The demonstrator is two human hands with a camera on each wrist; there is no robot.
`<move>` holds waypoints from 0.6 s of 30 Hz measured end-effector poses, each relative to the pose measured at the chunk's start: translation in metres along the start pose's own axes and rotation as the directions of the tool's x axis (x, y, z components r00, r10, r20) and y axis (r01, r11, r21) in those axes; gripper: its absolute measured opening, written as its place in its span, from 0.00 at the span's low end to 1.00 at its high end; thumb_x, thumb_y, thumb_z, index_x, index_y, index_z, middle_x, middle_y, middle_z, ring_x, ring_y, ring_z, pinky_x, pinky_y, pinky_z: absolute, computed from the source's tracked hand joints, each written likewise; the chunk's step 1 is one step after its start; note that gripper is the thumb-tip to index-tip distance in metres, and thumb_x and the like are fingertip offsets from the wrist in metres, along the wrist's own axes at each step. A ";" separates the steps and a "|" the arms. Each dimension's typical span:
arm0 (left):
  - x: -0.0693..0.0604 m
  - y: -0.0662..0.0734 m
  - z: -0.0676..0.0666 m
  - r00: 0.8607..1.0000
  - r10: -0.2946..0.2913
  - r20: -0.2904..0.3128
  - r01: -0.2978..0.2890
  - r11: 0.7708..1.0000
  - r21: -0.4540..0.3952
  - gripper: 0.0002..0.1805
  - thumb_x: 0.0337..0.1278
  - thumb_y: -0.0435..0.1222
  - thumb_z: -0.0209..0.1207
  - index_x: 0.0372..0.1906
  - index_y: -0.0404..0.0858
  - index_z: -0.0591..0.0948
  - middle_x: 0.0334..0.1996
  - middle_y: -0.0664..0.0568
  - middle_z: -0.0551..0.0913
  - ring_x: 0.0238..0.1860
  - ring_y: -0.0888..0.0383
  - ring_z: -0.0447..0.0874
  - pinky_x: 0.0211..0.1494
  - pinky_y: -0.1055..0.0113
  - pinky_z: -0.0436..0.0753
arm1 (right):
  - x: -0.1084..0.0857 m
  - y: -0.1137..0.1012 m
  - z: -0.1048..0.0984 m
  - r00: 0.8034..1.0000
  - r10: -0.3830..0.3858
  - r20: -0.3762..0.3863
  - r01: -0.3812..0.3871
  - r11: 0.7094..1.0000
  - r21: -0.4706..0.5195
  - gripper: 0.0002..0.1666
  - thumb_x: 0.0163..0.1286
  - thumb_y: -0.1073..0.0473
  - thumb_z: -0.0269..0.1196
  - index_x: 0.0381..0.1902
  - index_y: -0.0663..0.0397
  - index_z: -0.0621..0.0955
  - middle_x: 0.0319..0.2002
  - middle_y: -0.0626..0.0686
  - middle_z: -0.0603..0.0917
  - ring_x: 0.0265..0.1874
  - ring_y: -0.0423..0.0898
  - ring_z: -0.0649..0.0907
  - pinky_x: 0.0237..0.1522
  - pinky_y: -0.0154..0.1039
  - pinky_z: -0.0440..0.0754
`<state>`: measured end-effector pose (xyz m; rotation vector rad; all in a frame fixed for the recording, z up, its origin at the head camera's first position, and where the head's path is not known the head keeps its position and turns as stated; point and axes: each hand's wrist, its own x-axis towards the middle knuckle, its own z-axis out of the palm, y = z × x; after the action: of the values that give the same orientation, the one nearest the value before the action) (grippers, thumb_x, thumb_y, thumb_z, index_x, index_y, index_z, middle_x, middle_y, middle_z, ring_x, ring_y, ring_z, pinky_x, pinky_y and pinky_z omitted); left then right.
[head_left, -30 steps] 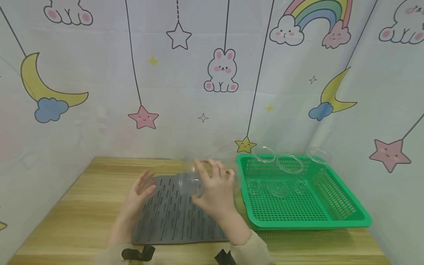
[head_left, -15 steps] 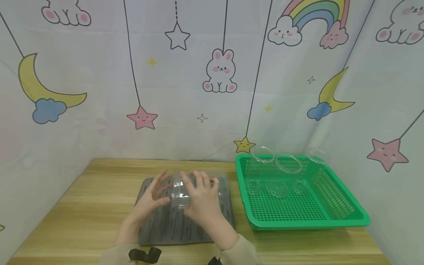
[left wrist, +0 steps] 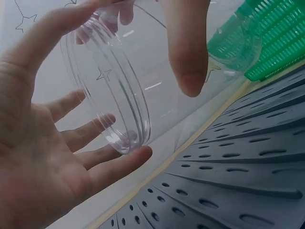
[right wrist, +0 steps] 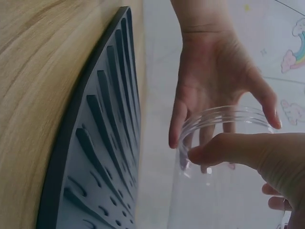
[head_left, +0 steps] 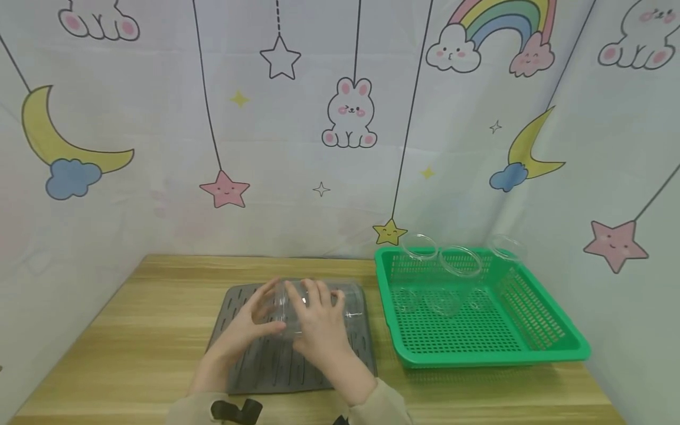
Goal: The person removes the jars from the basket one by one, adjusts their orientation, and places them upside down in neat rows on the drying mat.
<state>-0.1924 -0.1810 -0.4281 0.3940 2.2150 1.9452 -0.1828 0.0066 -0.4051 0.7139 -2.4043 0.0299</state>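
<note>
Wooden table [head_left: 122, 330], gray mat [head_left: 260, 373]: above it right hand [head_left: 322, 329] grips clear jar [head_left: 352, 298], axis crosswise, mouth [left wrist: 136, 107] at left hand [head_left: 245, 323], fingers loosely spread.

No text, label, brand, number or sign can be read on the clear jar [left wrist: 152, 71], the green basket [head_left: 494, 358], the grey mat [head_left: 265, 369], the worktop [head_left: 133, 342] or the printed backdrop [head_left: 287, 136].

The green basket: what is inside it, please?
Three clear containers stand in the green basket, toward its far side. Anything tight against its near side would be hidden by the rim.
</note>
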 end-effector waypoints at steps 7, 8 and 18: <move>-0.002 0.002 -0.002 0.999 0.015 -0.052 -0.015 1.000 -0.013 0.48 0.55 0.34 0.65 0.77 0.43 0.51 0.76 0.35 0.48 0.73 0.27 0.48 0.64 0.19 0.53 | -0.002 -0.002 0.003 1.000 -0.007 0.000 0.007 0.998 0.060 0.69 0.31 0.36 0.82 0.72 0.40 0.64 0.66 0.52 0.68 0.65 0.51 0.66 0.56 0.54 0.73; -0.002 0.002 -0.003 0.998 0.011 -0.056 -0.012 1.000 -0.018 0.48 0.55 0.34 0.65 0.77 0.43 0.51 0.76 0.35 0.49 0.73 0.28 0.49 0.65 0.19 0.53 | -0.002 -0.001 0.003 1.000 -0.012 -0.002 0.012 0.997 0.078 0.69 0.31 0.35 0.81 0.72 0.39 0.63 0.67 0.53 0.67 0.66 0.51 0.66 0.57 0.55 0.73; -0.006 -0.004 -0.013 0.986 0.121 -0.114 -0.130 0.989 -0.071 0.43 0.58 0.29 0.60 0.76 0.37 0.52 0.71 0.46 0.64 0.66 0.56 0.70 0.63 0.53 0.77 | -0.002 0.021 0.005 0.946 0.065 -0.318 0.041 0.948 0.316 0.61 0.38 0.38 0.80 0.69 0.50 0.68 0.65 0.55 0.71 0.67 0.56 0.68 0.62 0.65 0.73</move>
<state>-0.1908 -0.1956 -0.4303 0.4357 2.2207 2.1600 -0.1949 0.0251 -0.4076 0.7712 -2.1033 0.5153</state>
